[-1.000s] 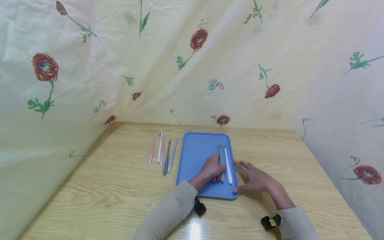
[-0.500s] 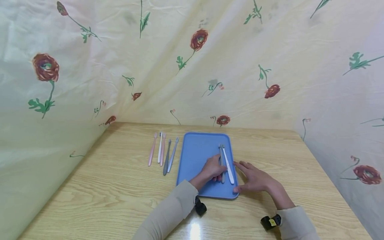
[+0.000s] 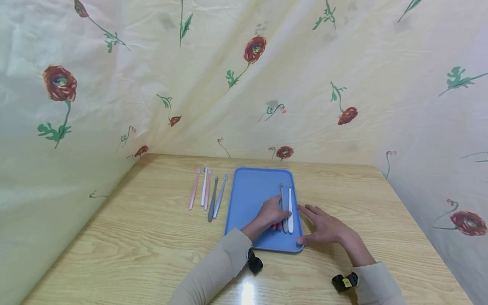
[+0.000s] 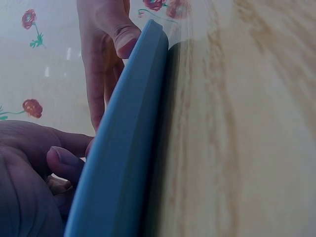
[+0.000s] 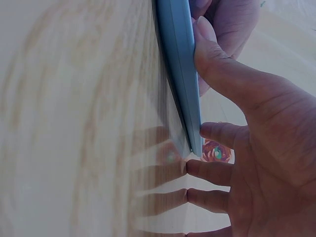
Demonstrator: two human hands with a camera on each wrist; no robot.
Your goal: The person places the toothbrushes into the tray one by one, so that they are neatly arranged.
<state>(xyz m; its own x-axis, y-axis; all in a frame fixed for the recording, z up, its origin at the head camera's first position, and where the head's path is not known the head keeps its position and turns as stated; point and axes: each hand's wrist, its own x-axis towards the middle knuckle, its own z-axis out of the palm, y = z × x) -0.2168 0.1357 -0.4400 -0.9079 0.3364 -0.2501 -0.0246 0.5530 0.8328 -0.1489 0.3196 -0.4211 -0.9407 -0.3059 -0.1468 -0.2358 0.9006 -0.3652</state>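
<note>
A blue tray point(image 3: 251, 199) lies on the wooden table point(image 3: 152, 245). On its right part a grey toothbrush point(image 3: 282, 197) and a white toothbrush point(image 3: 290, 203) lie side by side, heads pointing away. My left hand point(image 3: 271, 216) rests on the tray with curled fingers pinching the grey brush's handle. My right hand point(image 3: 324, 226) lies flat on the table beside the tray's right edge, thumb against its near right corner. The wrist views show the tray's rim point(image 4: 128, 148) point(image 5: 180, 74) edge-on, with that thumb point(image 5: 207, 44) on it.
Several toothbrushes lie in a row left of the tray: pink point(image 3: 193, 194), white point(image 3: 203, 186), another pink point(image 3: 207, 195), dark grey point(image 3: 212, 205), blue-grey point(image 3: 220, 202). A flowered cloth point(image 3: 244, 84) walls the table at the back and sides.
The white toothbrush, tilted before, now lies straight and close beside the grey one; both shifted slightly right. The right hand has stayed still.
</note>
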